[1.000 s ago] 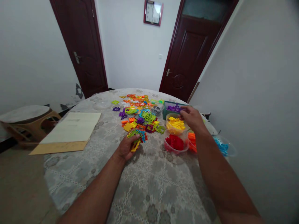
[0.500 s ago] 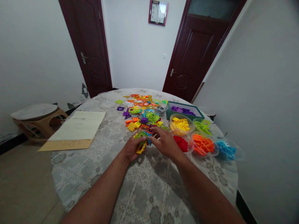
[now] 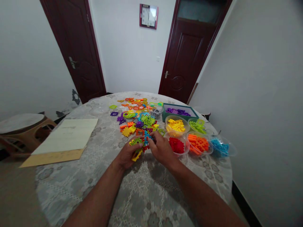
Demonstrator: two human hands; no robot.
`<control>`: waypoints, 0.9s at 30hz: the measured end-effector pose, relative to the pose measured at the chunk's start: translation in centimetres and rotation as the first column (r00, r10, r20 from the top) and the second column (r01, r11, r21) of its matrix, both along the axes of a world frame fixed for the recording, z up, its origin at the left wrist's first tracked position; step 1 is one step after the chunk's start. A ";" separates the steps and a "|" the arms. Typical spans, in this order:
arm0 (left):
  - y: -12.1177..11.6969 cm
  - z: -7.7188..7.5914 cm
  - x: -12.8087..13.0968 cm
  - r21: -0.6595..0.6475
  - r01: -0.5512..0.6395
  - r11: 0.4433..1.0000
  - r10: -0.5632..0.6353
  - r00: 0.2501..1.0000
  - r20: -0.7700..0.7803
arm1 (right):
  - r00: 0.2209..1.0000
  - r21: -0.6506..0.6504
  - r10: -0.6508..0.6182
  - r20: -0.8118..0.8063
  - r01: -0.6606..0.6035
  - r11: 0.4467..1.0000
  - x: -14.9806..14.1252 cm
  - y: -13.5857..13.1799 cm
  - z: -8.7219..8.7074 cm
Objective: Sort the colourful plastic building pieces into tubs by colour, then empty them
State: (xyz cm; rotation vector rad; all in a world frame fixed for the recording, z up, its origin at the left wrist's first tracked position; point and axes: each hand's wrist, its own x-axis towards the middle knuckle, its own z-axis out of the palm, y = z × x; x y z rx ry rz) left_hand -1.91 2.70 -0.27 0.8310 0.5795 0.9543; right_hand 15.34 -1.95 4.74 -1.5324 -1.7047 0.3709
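My left hand is closed round a small joined cluster of plastic pieces, green, blue, red and yellow, near the middle of the round table. My right hand has its fingers pinched on the same cluster from the right side. Just beyond both hands lies a spread pile of loose coloured pieces, orange, purple, green and yellow.
Right of my hands stand clear bowls of red, yellow, orange, green and blue pieces, and a green box of purple pieces. A paper sheet on cardboard lies left. A stool stands off the table's left.
My right hand came back from the green box of purple pieces to the cluster in my left hand and now pinches it. The camera view shifted slightly.
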 end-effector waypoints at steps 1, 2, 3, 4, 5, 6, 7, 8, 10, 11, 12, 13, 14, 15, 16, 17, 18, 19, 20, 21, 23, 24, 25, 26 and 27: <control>0.0 0.0 0.0 0.002 -0.004 1.000 0.004 1.000 -0.005 | 1.000 0.004 0.001 -0.013 -0.001 1.000 0.0 -0.1 0.3; 0.0 0.0 0.0 0.005 -0.011 1.000 0.011 1.000 -0.009 | 0.999 0.016 0.003 -0.034 -0.003 1.000 0.1 -0.2 0.6; 0.1 -0.1 0.0 0.005 -0.022 1.000 0.022 1.000 -0.013 | 0.998 0.034 0.003 -0.059 -0.001 0.999 0.2 -0.3 0.9; 0.1 -0.1 0.0 0.001 -0.035 0.999 0.035 0.999 -0.015 | 0.997 0.054 -0.001 -0.082 0.005 0.999 0.5 -0.3 1.3; 0.2 -0.1 0.0 -0.006 -0.051 0.999 0.051 0.999 -0.014 | 0.995 0.070 -0.008 -0.104 0.015 0.997 0.9 -0.3 1.6; 0.2 -0.1 0.1 -0.018 -0.069 0.997 0.069 0.998 -0.012 | 0.992 0.076 -0.017 -0.125 0.027 0.997 1.4 -0.3 1.9; 0.2 -0.1 0.1 -0.031 -0.086 0.996 0.086 0.996 -0.007 | 0.989 0.072 -0.029 -0.147 0.040 0.997 1.9 -0.2 2.2; 0.2 -0.1 0.2 -0.043 -0.099 0.994 0.099 0.995 0.004 | 0.984 0.060 -0.042 -0.173 0.053 0.997 2.6 -0.1 2.3; 0.2 -0.1 0.2 -0.061 -0.115 0.991 0.117 0.993 0.027 | 0.971 0.018 -0.060 -0.230 0.066 0.998 3.9 0.2 2.5; 0.3 -0.1 0.2 -0.068 -0.124 0.990 0.126 0.991 0.034 | 0.967 0.000 -0.060 -0.247 0.062 0.998 4.5 0.3 2.5; 0.3 -0.1 0.2 -0.074 -0.130 0.989 0.133 0.990 0.040 | 0.968 -0.009 -0.052 -0.246 0.051 0.999 5.0 0.5 2.5; 0.4 -0.2 0.2 -0.079 -0.135 0.988 0.139 0.990 0.040 | 0.974 -0.011 -0.029 -0.223 0.027 1.000 5.5 0.6 2.6; 0.5 -0.2 0.2 -0.084 -0.141 0.987 0.144 0.989 0.034 | 0.983 -0.009 0.006 -0.183 -0.008 1.000 6.0 0.6 2.7; 0.5 -0.3 0.1 -0.086 -0.145 0.986 0.148 0.989 0.025 | 0.990 -0.011 0.051 -0.129 -0.053 0.999 6.3 0.6 2.8; 0.6 -0.3 0.1 -0.084 -0.146 0.986 0.148 0.989 0.018 | 0.992 -0.018 0.102 -0.072 -0.104 0.994 6.6 0.6 3.0; 0.6 -0.3 0.1 -0.082 -0.141 0.987 0.143 0.990 0.014 | 0.988 -0.033 0.156 -0.021 -0.157 0.987 6.9 0.4 3.2; 0.6 -0.3 0.0 -0.080 -0.137 0.987 0.139 0.990 0.010 | 0.979 -0.050 0.202 0.016 -0.201 0.978 7.2 0.3 3.5; 0.7 -0.3 0.0 -0.079 -0.126 0.989 0.127 0.992 0.009 | 0.971 -0.064 0.235 0.036 -0.233 0.970 7.5 0.1 3.9; 0.7 -0.2 0.0 -0.099 -0.113 0.989 0.114 0.994 0.001 | 0.969 -0.066 0.244 0.040 -0.241 0.968 7.8 -0.1 4.2; 0.7 0.0 0.0 -0.118 -0.111 0.987 0.109 0.994 -0.025 | 0.973 -0.055 0.227 0.028 -0.225 0.973 8.3 -0.3 4.5; 0.9 0.2 0.0 -0.119 -0.147 0.982 0.138 0.987 -0.078 | 0.993 -0.005 0.110 -0.030 -0.111 0.994 9.5 -0.7 4.9; 0.9 0.4 0.0 -0.110 -0.153 0.982 0.143 0.985 -0.092 | 0.998 0.027 0.025 -0.065 -0.024 0.999 10.3 -1.0 5.0; 0.9 0.5 0.0 -0.101 -0.146 0.984 0.136 0.985 -0.104 | 0.993 0.062 -0.064 -0.098 0.070 0.996 11.3 -1.5 5.0; 0.8 0.6 0.1 -0.093 -0.136 0.986 0.125 0.986 -0.114 | 0.981 0.096 -0.148 -0.127 0.161 0.982 12.4 -2.1 4.9; 0.8 0.7 0.1 -0.087 -0.121 0.989 0.110 0.986 -0.124 | 0.962 0.128 -0.225 -0.151 0.245 0.961 13.7 -2.8 4.7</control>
